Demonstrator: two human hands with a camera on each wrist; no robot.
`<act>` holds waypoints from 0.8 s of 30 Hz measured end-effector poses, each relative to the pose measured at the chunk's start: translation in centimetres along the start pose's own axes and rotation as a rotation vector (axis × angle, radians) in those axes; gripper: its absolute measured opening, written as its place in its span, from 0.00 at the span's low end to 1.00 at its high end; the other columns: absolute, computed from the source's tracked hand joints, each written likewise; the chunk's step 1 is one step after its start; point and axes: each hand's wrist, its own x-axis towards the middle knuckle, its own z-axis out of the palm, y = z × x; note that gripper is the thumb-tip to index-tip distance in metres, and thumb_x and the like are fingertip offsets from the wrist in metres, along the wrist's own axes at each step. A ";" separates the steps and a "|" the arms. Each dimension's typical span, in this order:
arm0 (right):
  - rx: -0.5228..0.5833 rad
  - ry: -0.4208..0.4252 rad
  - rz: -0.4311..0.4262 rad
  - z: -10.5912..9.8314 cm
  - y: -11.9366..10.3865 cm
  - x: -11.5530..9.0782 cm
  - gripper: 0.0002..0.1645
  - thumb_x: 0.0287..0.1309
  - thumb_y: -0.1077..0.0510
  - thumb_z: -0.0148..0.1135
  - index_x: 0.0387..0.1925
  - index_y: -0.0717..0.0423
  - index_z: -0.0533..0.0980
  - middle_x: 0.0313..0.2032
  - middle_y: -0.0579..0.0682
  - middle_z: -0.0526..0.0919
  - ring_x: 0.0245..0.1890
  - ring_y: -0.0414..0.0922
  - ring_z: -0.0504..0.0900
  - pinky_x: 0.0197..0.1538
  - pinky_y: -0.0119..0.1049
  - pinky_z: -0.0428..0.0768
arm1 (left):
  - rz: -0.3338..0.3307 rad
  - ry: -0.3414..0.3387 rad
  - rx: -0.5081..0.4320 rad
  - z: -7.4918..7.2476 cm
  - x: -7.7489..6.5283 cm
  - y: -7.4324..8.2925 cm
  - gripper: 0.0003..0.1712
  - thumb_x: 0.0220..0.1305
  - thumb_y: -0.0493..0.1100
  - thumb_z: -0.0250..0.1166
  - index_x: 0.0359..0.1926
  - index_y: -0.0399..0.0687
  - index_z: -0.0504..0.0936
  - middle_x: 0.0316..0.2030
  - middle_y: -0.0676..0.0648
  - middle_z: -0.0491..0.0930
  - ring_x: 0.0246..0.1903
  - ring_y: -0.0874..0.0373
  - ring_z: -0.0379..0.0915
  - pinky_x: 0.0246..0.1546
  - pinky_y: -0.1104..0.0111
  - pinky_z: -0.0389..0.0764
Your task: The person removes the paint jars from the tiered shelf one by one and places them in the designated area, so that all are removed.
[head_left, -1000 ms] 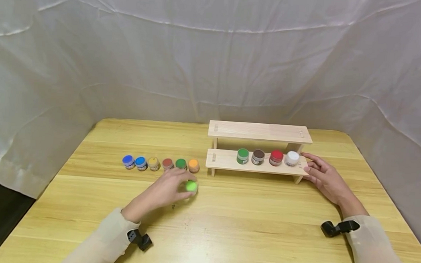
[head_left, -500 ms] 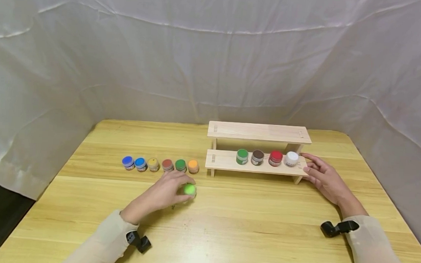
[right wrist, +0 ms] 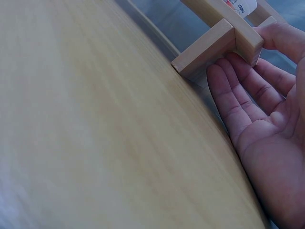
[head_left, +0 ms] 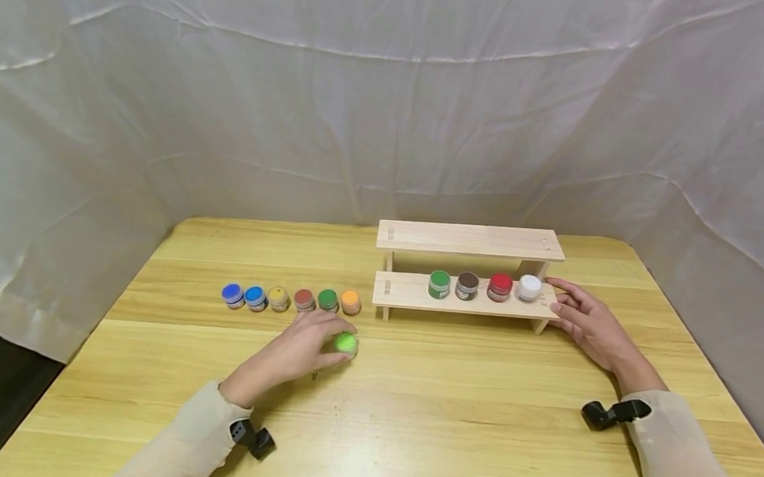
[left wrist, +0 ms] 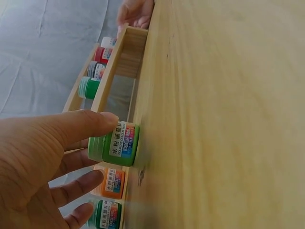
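My left hand [head_left: 303,344] pinches a light green paint jar [head_left: 346,343] between thumb and fingers, low over the table in front of the row's right end. In the left wrist view the thumb lies on the upper side of this gouache jar [left wrist: 125,143], its printed label showing. My right hand [head_left: 588,325] grips the right end of the two-tier wooden rack [head_left: 467,239]. The right wrist view shows the thumb on the shelf's end [right wrist: 250,45] and fingers beneath it. On the lower shelf stand a green jar [head_left: 440,284], brown jar [head_left: 467,286], red jar [head_left: 500,287] and white jar [head_left: 528,288].
Left of the rack, a row of paint jars runs from a blue jar [head_left: 232,295] to an orange jar [head_left: 350,301], with a dark green jar [head_left: 328,300] beside the orange one. A grey cloth [head_left: 389,122] hangs behind the wooden table [head_left: 463,418].
My left hand has shifted slightly toward the front of the table with the light green paint jar. The right hand stays on the rack.
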 end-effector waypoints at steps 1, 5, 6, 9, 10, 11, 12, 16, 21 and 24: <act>-0.003 0.000 0.002 0.0 0.0 0.0 0.31 0.70 0.72 0.46 0.72 0.63 0.56 0.46 0.51 0.76 0.49 0.41 0.79 0.51 0.33 0.80 | 0.002 0.001 0.001 0.0 0.0 0.0 0.21 0.57 0.49 0.73 0.50 0.47 0.83 0.46 0.51 0.82 0.49 0.53 0.75 0.57 0.49 0.69; -0.009 0.003 0.006 0.0 0.1 0.0 0.31 0.70 0.72 0.46 0.72 0.62 0.56 0.46 0.51 0.75 0.49 0.41 0.79 0.51 0.33 0.80 | -0.003 -0.002 0.007 -0.1 0.0 -0.1 0.22 0.57 0.49 0.73 0.51 0.48 0.82 0.46 0.51 0.82 0.49 0.53 0.75 0.56 0.49 0.69; -0.011 0.004 0.006 0.0 0.0 0.0 0.31 0.70 0.72 0.46 0.72 0.62 0.56 0.46 0.51 0.75 0.49 0.41 0.79 0.51 0.33 0.80 | -0.004 -0.001 0.009 -0.1 0.0 -0.1 0.22 0.57 0.49 0.73 0.51 0.48 0.82 0.46 0.51 0.82 0.49 0.54 0.75 0.56 0.49 0.70; -0.011 0.003 0.005 0.0 0.0 0.0 0.32 0.70 0.72 0.46 0.72 0.63 0.55 0.46 0.51 0.75 0.49 0.41 0.79 0.52 0.33 0.79 | -0.013 0.000 0.013 -0.1 0.1 -0.2 0.23 0.58 0.49 0.73 0.53 0.48 0.82 0.47 0.51 0.82 0.49 0.54 0.75 0.55 0.50 0.70; -0.010 0.002 0.004 0.0 0.0 0.0 0.32 0.70 0.72 0.46 0.73 0.63 0.55 0.46 0.52 0.74 0.49 0.41 0.79 0.52 0.33 0.79 | -0.014 0.002 0.016 -0.1 0.1 -0.2 0.23 0.58 0.49 0.73 0.53 0.47 0.82 0.47 0.51 0.82 0.49 0.54 0.75 0.55 0.50 0.70; -0.008 0.000 0.002 0.0 0.0 0.0 0.32 0.70 0.72 0.46 0.73 0.63 0.55 0.46 0.52 0.75 0.49 0.41 0.79 0.52 0.33 0.79 | -0.014 0.004 0.018 -0.1 0.1 -0.3 0.24 0.58 0.49 0.73 0.54 0.47 0.82 0.48 0.50 0.82 0.49 0.53 0.75 0.55 0.50 0.71; -0.006 -0.001 0.000 0.0 0.0 0.0 0.32 0.70 0.72 0.46 0.73 0.63 0.55 0.46 0.52 0.75 0.49 0.41 0.79 0.52 0.33 0.79 | -0.012 0.005 0.022 -0.1 0.1 -0.3 0.24 0.58 0.49 0.73 0.54 0.47 0.81 0.48 0.50 0.82 0.50 0.53 0.75 0.55 0.50 0.71; -0.010 0.000 -0.001 0.1 0.0 0.0 0.32 0.70 0.72 0.46 0.73 0.63 0.55 0.47 0.52 0.74 0.48 0.41 0.79 0.52 0.33 0.79 | -0.001 0.017 0.014 -0.3 0.3 -0.3 0.27 0.57 0.49 0.74 0.56 0.45 0.81 0.52 0.48 0.81 0.53 0.51 0.74 0.57 0.49 0.69; -0.026 0.007 0.011 0.1 -0.1 0.0 0.31 0.71 0.71 0.46 0.72 0.61 0.56 0.47 0.52 0.72 0.48 0.40 0.79 0.52 0.33 0.79 | 0.017 0.036 -0.020 -1.1 0.7 0.0 0.28 0.58 0.48 0.73 0.58 0.44 0.79 0.56 0.46 0.79 0.57 0.48 0.72 0.61 0.46 0.66; -0.029 0.008 0.012 0.1 -0.1 -0.1 0.31 0.71 0.71 0.46 0.72 0.61 0.56 0.47 0.52 0.72 0.48 0.40 0.79 0.52 0.33 0.79 | 0.042 0.058 -0.016 -1.6 1.2 0.4 0.27 0.59 0.47 0.72 0.58 0.44 0.80 0.54 0.47 0.80 0.55 0.49 0.73 0.58 0.48 0.69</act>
